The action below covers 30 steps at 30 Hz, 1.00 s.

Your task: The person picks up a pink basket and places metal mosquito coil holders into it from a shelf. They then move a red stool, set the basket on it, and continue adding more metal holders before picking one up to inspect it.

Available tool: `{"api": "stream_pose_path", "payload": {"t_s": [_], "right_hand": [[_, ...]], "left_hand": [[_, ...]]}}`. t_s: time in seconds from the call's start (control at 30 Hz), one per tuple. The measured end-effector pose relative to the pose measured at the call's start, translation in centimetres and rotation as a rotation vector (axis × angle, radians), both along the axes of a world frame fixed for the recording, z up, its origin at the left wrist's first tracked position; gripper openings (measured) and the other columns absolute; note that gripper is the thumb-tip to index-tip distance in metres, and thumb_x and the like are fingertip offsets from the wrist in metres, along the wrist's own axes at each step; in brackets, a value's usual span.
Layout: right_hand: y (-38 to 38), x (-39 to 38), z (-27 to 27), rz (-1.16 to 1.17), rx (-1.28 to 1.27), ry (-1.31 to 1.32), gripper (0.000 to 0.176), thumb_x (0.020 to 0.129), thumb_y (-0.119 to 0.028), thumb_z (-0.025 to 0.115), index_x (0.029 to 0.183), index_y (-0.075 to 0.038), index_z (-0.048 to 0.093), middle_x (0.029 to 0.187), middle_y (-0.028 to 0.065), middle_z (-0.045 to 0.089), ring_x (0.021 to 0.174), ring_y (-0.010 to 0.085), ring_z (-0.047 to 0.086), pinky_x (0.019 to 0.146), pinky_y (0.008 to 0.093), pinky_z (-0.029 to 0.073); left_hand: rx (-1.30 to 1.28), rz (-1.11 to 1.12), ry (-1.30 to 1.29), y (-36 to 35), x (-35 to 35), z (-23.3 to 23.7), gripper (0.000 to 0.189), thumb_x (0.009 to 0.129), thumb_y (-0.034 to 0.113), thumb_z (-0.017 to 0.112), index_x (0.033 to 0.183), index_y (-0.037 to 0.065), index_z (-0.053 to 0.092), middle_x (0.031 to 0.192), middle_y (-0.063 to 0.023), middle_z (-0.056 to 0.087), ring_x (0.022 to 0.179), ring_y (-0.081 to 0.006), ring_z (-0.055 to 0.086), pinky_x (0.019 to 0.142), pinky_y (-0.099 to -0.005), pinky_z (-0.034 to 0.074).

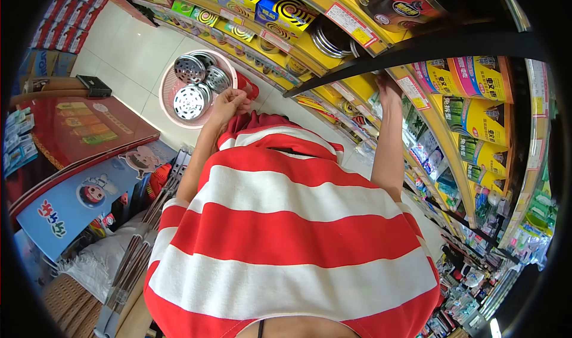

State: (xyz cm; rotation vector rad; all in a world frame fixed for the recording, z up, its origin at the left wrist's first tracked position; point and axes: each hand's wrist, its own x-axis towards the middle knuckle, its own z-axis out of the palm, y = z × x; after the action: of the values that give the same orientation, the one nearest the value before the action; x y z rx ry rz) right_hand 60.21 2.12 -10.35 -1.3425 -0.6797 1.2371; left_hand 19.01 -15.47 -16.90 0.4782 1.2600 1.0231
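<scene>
My left hand [231, 104] hangs beside a pink plastic basket [165, 94] on the floor, its fingers drawn together and nothing visible in them. In the basket lie several round metal tins with perforated lids [190, 102], probably mosquito coil holders. A red object [248, 88] stands just past the fingers, partly hidden. My right hand [388, 91] reaches into a yellow shelf on the right, under a dark bar; shade and the shelf edge hide its fingers. Shiny round metal tins [329, 38] are stacked on the shelf to its upper left.
Mosquito coil boxes [286, 13] line the upper shelf. Yellow packs [476, 117] fill the right shelves behind a dark curved bar [417, 51]. At left are a red box [77, 135], a blue box [89, 189] and metal poles [128, 260]. Red-and-white packs [65, 22] stand far left.
</scene>
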Motion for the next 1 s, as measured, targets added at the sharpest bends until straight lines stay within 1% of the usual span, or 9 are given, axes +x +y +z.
{"api": "stream_pose_path", "payload": {"t_s": [0.07, 0.17, 0.27, 0.63, 0.77, 0.83, 0.93, 0.97, 1.0], "right_hand": [[1.3, -2.6, 0.8, 0.017, 0.012, 0.076, 0.018, 0.085, -0.009, 0.057, 0.102, -0.010, 0.053, 0.090, 0.0086, 0.058, 0.079, 0.0181, 0.058, 0.069, 0.0337, 0.053], [2.7, -4.9, 0.1, -0.074, 0.089, 0.138, 0.018, 0.086, -0.017, 0.058, 0.103, -0.012, 0.052, 0.086, 0.0038, 0.057, 0.068, 0.0159, 0.058, 0.062, 0.0283, 0.050], [3.8, -6.2, -0.2, -0.082, 0.099, 0.155, 0.019, 0.085, -0.016, 0.058, 0.103, -0.012, 0.052, 0.088, 0.0047, 0.057, 0.069, 0.0165, 0.058, 0.062, 0.0292, 0.050], [5.2, -7.4, -0.5, 0.229, -0.001, 0.017, 0.023, 0.083, -0.013, 0.061, 0.105, -0.010, 0.052, 0.094, 0.0083, 0.058, 0.076, 0.0186, 0.059, 0.064, 0.0323, 0.052], [4.7, -7.2, -0.6, 0.300, -0.005, -0.044, 0.025, 0.083, -0.011, 0.062, 0.105, -0.010, 0.052, 0.096, 0.0096, 0.058, 0.078, 0.0193, 0.060, 0.065, 0.0334, 0.053], [4.7, -6.9, -0.7, 0.329, -0.006, -0.055, 0.026, 0.082, -0.011, 0.062, 0.106, -0.010, 0.052, 0.098, 0.0103, 0.059, 0.079, 0.0197, 0.060, 0.065, 0.0340, 0.053], [5.3, -6.0, -1.7, 0.366, -0.002, -0.053, 0.033, 0.077, -0.011, 0.069, 0.106, -0.009, 0.052, 0.092, 0.0100, 0.061, 0.065, 0.0224, 0.061, 0.062, 0.0336, 0.054], [4.8, -5.9, -1.4, 0.354, 0.001, -0.065, 0.031, 0.082, -0.014, 0.064, 0.110, -0.009, 0.051, 0.097, 0.0095, 0.060, 0.076, 0.0240, 0.062, 0.066, 0.0360, 0.053], [4.3, -5.8, -1.0, 0.334, 0.036, 0.068, 0.032, 0.084, -0.014, 0.061, 0.113, -0.009, 0.050, 0.099, 0.0089, 0.060, 0.081, 0.0236, 0.061, 0.070, 0.0359, 0.052]], "left_hand": [[-0.025, 0.030, 0.027, -0.8, -0.8, -1.3, 0.016, 0.088, 0.016, 0.055, 0.096, 0.003, 0.052, 0.081, -0.0089, 0.063, 0.067, -0.0158, 0.062, 0.058, -0.0260, 0.052], [-0.093, 0.101, 0.056, -2.2, -2.0, -3.9, 0.014, 0.087, 0.014, 0.056, 0.094, 0.004, 0.052, 0.078, -0.0086, 0.063, 0.062, -0.0147, 0.061, 0.055, -0.0244, 0.052], [-0.199, 0.169, 0.083, -4.0, -3.2, -6.2, 0.013, 0.086, 0.014, 0.055, 0.094, 0.004, 0.052, 0.079, -0.0093, 0.063, 0.062, -0.0153, 0.061, 0.054, -0.0247, 0.051], [-0.429, 0.375, -0.018, -9.9, -6.4, -11.1, 0.013, 0.086, 0.012, 0.052, 0.094, 0.002, 0.052, 0.083, -0.0109, 0.062, 0.067, -0.0192, 0.061, 0.057, -0.0283, 0.051], [-0.490, 0.491, -0.159, -11.0, -8.3, -15.6, 0.014, 0.085, 0.010, 0.051, 0.095, 0.000, 0.052, 0.082, -0.0110, 0.060, 0.066, -0.0201, 0.060, 0.057, -0.0294, 0.051], [-0.518, 0.527, -0.129, -11.1, -9.2, -16.5, 0.017, 0.085, 0.010, 0.050, 0.097, -0.002, 0.052, 0.086, -0.0125, 0.060, 0.069, -0.0216, 0.061, 0.059, -0.0305, 0.051], [-0.546, 0.572, -0.073, -10.6, -10.3, -17.3, 0.019, 0.085, 0.010, 0.050, 0.098, -0.003, 0.051, 0.088, -0.0137, 0.060, 0.072, -0.0227, 0.062, 0.059, -0.0301, 0.051], [-0.548, 0.594, -0.081, -10.4, -10.8, -17.7, 0.020, 0.085, 0.010, 0.051, 0.099, -0.004, 0.051, 0.088, -0.0140, 0.060, 0.072, -0.0230, 0.062, 0.059, -0.0295, 0.051], [-0.549, 0.613, -0.089, -10.1, -11.3, -18.1, 0.021, 0.085, 0.011, 0.052, 0.099, -0.004, 0.050, 0.088, -0.0143, 0.060, 0.073, -0.0233, 0.062, 0.059, -0.0289, 0.051]]}}
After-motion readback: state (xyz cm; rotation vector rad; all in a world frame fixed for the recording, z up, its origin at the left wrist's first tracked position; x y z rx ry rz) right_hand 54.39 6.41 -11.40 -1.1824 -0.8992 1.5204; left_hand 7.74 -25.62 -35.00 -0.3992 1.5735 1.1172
